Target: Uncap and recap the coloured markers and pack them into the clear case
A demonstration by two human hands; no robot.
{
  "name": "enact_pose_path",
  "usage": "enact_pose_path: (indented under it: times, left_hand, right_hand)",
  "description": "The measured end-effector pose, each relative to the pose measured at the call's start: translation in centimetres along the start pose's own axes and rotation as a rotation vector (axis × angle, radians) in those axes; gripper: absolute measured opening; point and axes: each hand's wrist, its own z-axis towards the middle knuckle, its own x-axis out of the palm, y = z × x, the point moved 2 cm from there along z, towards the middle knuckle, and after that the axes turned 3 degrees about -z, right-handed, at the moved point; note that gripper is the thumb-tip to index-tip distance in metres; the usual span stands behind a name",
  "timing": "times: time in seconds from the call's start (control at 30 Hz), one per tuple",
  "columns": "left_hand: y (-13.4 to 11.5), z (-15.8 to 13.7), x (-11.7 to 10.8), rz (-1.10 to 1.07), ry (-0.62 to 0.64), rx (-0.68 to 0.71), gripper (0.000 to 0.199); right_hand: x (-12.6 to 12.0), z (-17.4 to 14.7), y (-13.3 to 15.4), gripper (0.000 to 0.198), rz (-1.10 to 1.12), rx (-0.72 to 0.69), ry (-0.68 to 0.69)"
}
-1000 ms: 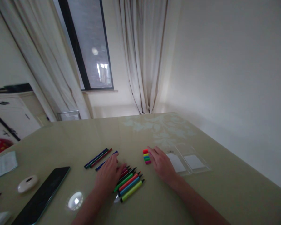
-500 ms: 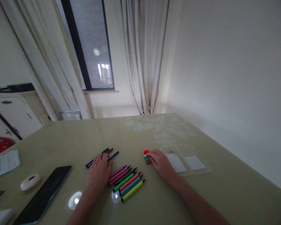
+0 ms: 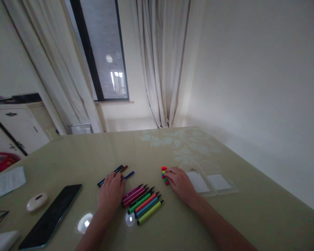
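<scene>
When handling the slim blue pen (image 3: 129, 175), rest the fingers of the left hand (image 3: 111, 191) lightly along the barrel; excess pressure would probably make it roll. Guide it parallel to the slim dark pens (image 3: 102, 182) alongside, and lift the wrist clear of the row of thick felt-tip markers (image 3: 151, 211), which could scatter if brushed. With the right hand (image 3: 181, 184), square the small coloured blocks (image 3: 164, 168) using fingertip contact only. Position: the blue pen projects beyond the left fingers, on their right side; the dark pens extend partly under the same hand, on its far and left sides. The markers lie just beside its thumb side. The blocks sit at the right fingertips, partly covered; the clear plastic case (image 3: 233, 188) lies beyond that hand to the right. Both hands are palm-down with bent fingers; whether either grips anything cannot be determined.
</scene>
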Motion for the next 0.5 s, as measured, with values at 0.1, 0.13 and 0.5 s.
enact_pose_path:
  times: [0.1, 0.13, 0.5]
  left_hand:
    - [-0.6, 0.2, -0.1, -0.030, -0.072, 0.059, 0.022]
    - [-1.1, 0.2, 0.0, -0.076, -0.100, 0.101, 0.021]
    - [-7.4, -3.8, -0.1, -0.402, -0.068, 0.626, 0.019]
  right_hand:
    - [-0.5, -0.1, 0.4, 0.024, -0.007, -0.016, -0.049]
    - [-0.7, -0.2, 0.7, 0.025, 0.004, -0.024, -0.070]
    - [-0.6, -1.6, 4.4, 0.021, 0.026, -0.290, -0.146]
